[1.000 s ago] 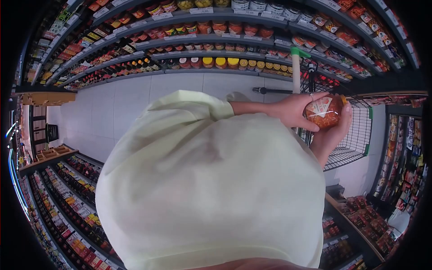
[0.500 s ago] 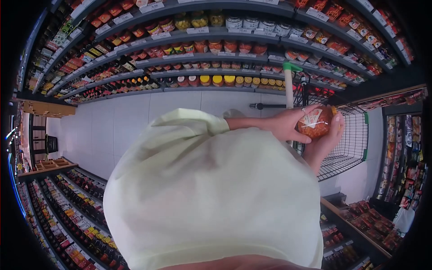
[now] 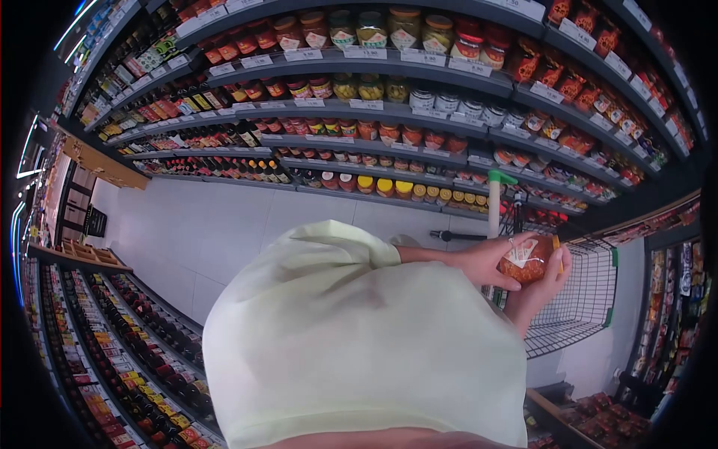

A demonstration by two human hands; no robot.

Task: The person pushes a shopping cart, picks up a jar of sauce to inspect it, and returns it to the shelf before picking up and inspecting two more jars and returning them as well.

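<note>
Both my hands hold a round jar of orange-red contents with a white label, out to my right above a wire shopping cart. My left hand, a ring on one finger, covers the jar's left side, its arm reaching out of a pale yellow-green sleeve. Cupped under and behind the jar on the right is my right hand. My pale yellow-green shirt fills the lower middle and hides what lies below it.
Long shelves of jars, sauces and bottles run across the top. More bottle shelves stand at lower left, packaged goods at far right. A white pole with a green cap rises by the cart. The aisle floor is pale tile.
The view has tilted up, so more shelf rows show and the hands, jar and cart sit lower in frame. Both hands keep hold of the jar, which looks slightly turned.
</note>
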